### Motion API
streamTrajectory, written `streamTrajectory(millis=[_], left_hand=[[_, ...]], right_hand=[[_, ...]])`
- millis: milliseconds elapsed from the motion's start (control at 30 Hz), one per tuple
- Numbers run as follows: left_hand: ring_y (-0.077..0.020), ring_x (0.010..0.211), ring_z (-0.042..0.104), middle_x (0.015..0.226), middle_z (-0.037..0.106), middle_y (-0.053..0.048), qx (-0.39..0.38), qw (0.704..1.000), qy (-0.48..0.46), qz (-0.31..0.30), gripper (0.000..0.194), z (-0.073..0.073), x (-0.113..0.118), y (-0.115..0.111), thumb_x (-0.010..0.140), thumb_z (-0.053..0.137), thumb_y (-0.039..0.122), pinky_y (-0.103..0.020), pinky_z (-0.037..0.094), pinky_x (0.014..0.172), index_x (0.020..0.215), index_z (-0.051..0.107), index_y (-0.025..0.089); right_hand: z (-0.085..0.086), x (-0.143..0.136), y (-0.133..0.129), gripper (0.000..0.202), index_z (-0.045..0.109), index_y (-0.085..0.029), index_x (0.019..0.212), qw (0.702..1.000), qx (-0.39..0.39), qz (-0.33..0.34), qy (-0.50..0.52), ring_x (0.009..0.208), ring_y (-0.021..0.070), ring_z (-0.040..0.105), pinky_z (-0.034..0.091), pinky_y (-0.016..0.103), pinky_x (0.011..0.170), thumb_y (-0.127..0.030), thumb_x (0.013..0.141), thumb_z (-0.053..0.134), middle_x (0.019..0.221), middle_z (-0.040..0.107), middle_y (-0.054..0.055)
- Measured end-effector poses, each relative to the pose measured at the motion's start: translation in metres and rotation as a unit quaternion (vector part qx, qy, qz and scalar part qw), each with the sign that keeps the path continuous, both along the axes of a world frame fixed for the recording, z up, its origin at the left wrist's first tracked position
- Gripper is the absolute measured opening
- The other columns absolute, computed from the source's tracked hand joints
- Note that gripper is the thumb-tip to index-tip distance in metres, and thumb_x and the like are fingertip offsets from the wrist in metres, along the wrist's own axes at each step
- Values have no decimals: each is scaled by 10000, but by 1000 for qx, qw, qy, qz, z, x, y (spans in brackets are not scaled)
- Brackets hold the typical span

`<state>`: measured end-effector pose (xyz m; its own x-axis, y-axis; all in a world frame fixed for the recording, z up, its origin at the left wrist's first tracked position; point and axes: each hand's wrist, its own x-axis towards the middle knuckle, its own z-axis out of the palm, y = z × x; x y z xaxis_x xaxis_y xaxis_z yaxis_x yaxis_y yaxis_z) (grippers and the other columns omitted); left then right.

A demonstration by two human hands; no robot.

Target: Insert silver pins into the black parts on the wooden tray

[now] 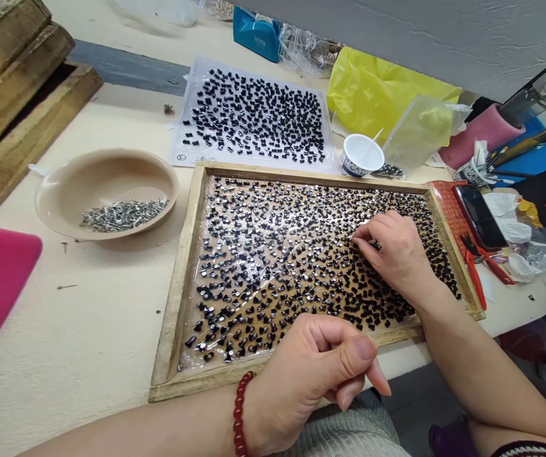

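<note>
Hundreds of small black pieces (pixel 228 346) in a wooden tray (pixel 180 279), two bare hands above it.
The right hand (pixel 390 254) is over the tray's right half, thumb and fingertips close together at the pieces; the left hand (pixel 318 371), loosely curled, hovers at the near edge. Whether either holds anything, I cannot tell. Left of the tray, a bowl (pixel 63 197) holds metal pins (pixel 125 214); behind it lie a sheet (pixel 188 149) of black bits (pixel 263 114) and a white cup (pixel 356 167); to its right, a phone (pixel 480 219) and red-handled pliers (pixel 473 282).
</note>
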<state>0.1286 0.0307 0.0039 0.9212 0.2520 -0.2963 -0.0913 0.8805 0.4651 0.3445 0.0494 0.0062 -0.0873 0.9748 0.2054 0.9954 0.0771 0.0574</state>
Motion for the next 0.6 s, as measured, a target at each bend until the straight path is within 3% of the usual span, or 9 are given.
streamTrajectory(millis=[100,167,267,333,467,600], left_hand=[[-59,420,298,436,391,43,24,1000,7,-3,466,1,1,0,810,580,530,-226,190,464,635,670,107],[-63,443,320,473,423,35,44,999,9,-4,445,2,1,1,809,584,523,-221,210,472,668,670,111],[-60,440,311,489,425,35,87,995,15,-40,423,3,-1,3,792,609,516,-224,191,456,648,656,120],[-56,416,289,458,389,44,108,991,10,-74,443,3,-3,4,781,613,528,-233,169,442,607,651,122],[-46,388,278,422,356,60,88,991,-28,-96,434,3,-3,5,783,620,512,-231,164,427,601,640,119],[-40,387,291,455,455,42,50,995,-29,-82,429,3,0,2,742,668,506,-214,192,412,554,552,138]], right_hand=[[10,-4,-8,57,606,-201,818,999,24,-1,41,830,196,532,346,355,746,-236,844,570,822,652,31],[22,-13,-19,35,601,-208,826,992,37,17,119,819,184,543,377,356,761,-217,840,571,814,648,27],[43,-30,-40,66,600,-221,872,940,-77,109,314,789,155,556,430,321,719,-180,824,583,782,624,16],[53,-39,-52,128,601,-225,939,897,-150,161,384,795,152,554,441,317,707,-177,821,585,804,613,23],[58,-41,-64,142,603,-208,955,854,-214,186,437,807,137,536,445,304,713,-164,820,589,818,590,25],[55,-38,-67,65,590,-194,875,836,-213,192,468,780,125,525,439,296,701,-185,815,611,770,579,11]])
